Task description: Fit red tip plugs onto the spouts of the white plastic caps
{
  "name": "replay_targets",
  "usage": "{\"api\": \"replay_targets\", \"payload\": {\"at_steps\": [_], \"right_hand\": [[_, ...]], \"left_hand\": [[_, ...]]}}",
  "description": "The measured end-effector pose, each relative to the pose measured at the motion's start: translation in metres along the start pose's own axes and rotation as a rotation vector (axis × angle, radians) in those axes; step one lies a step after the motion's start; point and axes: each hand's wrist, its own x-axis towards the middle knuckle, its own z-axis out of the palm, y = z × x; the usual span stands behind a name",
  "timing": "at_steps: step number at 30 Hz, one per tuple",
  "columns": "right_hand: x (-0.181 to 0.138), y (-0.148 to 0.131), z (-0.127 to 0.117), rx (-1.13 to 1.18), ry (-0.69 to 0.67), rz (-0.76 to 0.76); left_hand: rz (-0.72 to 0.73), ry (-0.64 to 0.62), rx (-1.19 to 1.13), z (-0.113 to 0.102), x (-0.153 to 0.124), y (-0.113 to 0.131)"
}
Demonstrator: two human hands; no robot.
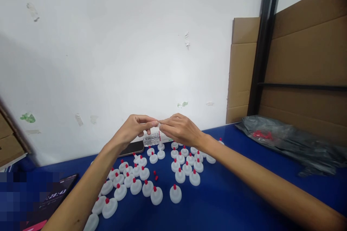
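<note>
My left hand (135,127) and my right hand (180,128) meet fingertip to fingertip above the far side of the blue table (230,195). Both are pinched on a tiny piece between them that is too small to make out. Below and in front of the hands stand several white dome-shaped caps with red tips (151,180), upright in loose groups. Two loose red tips (155,175) lie among them. A clear plastic water bottle (152,139) lies on its side just behind the hands.
A dark phone (132,148) lies near the wall under my left wrist. Another phone with a lit timer (55,196) sits at the left front. A grey plastic bag (287,140) lies at the right. Cardboard sheets (306,61) lean against the white wall.
</note>
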Motion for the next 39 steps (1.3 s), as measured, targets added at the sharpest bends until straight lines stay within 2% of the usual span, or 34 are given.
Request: {"api": "replay_targets", "payload": {"at_steps": [5,9,14,18,22,25,30,34,39], "right_hand": [[0.002,0.0,0.002,-0.012,0.179,-0.077],[0.005,-0.002,0.002,-0.006,0.299,-0.15],[0.006,-0.006,-0.003,-0.006,0.401,-0.18],[0.008,-0.01,-0.005,-0.007,0.402,-0.193],[0.01,-0.011,-0.004,0.011,0.312,-0.17],[0.009,-0.009,-0.002,0.031,0.2,-0.087],[0.003,-0.005,0.002,0.105,-0.073,0.056],[-0.002,-0.008,0.007,0.176,-0.302,0.08],[-0.005,-0.013,0.017,0.212,-0.434,0.096]], "left_hand": [[-0.056,-0.167,-0.224,-0.001,-0.002,-0.009],[-0.04,-0.286,-0.325,0.004,-0.003,-0.01],[0.052,-0.248,-0.325,0.004,-0.002,-0.007],[0.099,-0.234,-0.259,-0.001,-0.002,-0.008],[0.1,-0.246,-0.146,-0.003,-0.003,-0.009],[0.068,-0.249,-0.014,-0.002,-0.002,-0.009],[-0.13,-0.325,0.334,-0.002,-0.002,-0.014],[-0.268,-0.464,0.554,0.005,-0.006,-0.014],[-0.382,-0.666,0.666,0.024,-0.012,-0.005]]}}
